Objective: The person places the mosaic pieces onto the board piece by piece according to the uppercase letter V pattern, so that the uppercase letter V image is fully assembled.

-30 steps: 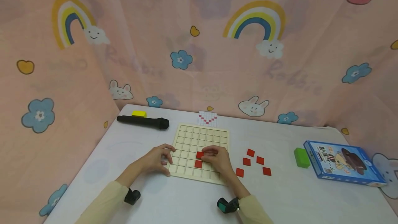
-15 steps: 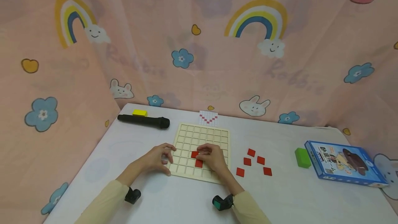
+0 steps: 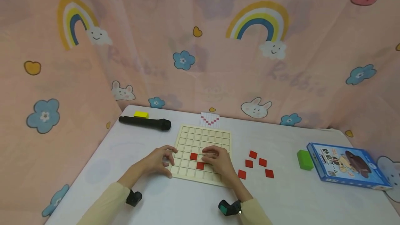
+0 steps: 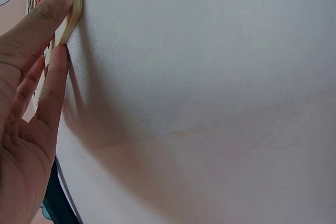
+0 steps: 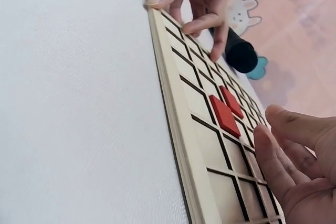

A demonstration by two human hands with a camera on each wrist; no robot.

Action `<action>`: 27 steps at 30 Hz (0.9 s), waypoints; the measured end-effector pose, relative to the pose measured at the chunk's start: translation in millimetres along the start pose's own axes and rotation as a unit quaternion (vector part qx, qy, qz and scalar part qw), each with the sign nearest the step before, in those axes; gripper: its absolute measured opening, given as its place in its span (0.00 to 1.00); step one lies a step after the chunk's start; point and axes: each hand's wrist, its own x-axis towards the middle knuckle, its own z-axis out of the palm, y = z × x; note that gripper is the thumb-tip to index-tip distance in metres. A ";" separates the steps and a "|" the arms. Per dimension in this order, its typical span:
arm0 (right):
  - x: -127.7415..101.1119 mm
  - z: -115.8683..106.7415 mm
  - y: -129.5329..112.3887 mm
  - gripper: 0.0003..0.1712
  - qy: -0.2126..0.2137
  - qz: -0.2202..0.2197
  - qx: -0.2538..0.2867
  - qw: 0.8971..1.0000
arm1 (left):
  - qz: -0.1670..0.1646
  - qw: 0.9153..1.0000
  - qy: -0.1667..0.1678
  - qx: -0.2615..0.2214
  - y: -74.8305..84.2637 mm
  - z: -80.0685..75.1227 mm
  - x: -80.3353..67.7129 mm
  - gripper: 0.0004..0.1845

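The grid board [image 3: 200, 143] lies flat on the white surface [image 3: 181, 204] between the two hands. The left hand [image 3: 158, 160] is at its left edge, thumb on the near left corner and fingertips farther up that side. The right hand [image 3: 220, 162] is over its right half, fingertips just right of two red tiles seated in the grid; whether they touch the board I cannot tell.

The board is square and pale cream, ruled into cells by dark grooves, with a plain raised rim. The far left tile [image 3: 193, 156] and the near right tile [image 3: 200, 165] sit in diagonally neighbouring cells, corner to corner.

Both forearms reach in from the near side in pale yellow sleeves [image 3: 104, 204]. The left hand is spread wide, bracing the board without wrapping round it. The right hand's fingers are loosely bent, thumb slightly apart, with nothing seen between them. Five loose red tiles [image 3: 249, 164] lie on the surface to the right.
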 end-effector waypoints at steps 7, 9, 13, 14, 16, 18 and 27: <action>-27.7 -40.0 7.2 0.16 0.055 0.026 0.001 0.998 | -0.006 1.000 0.004 0.010 -0.4 -0.8 -2.4 0.18; -35.8 -53.6 10.3 0.17 0.072 0.038 -0.021 0.996 | -0.008 1.000 0.002 0.010 -0.7 -1.2 -2.9 0.17; -52.0 -78.2 14.9 0.18 0.090 0.055 -0.077 0.991 | -0.008 1.000 0.002 0.010 -1.6 -0.9 -3.5 0.17; -56.1 -83.1 15.4 0.19 0.092 0.058 -0.094 0.990 | -0.007 1.000 0.001 0.011 -1.9 -1.0 -3.4 0.17; -62.8 -90.7 16.4 0.19 0.094 0.066 -0.127 0.985 | -0.008 1.000 0.002 0.009 -2.0 -1.3 -3.2 0.17; -67.5 -95.5 17.9 0.20 0.093 0.071 -0.152 0.982 | -0.010 1.000 0.003 0.006 -1.9 -1.6 -2.7 0.17; -72.9 -101.6 31.9 0.17 0.109 0.079 -0.179 0.975 | 0.002 1.000 -0.003 -0.006 -1.5 -0.1 -0.7 0.17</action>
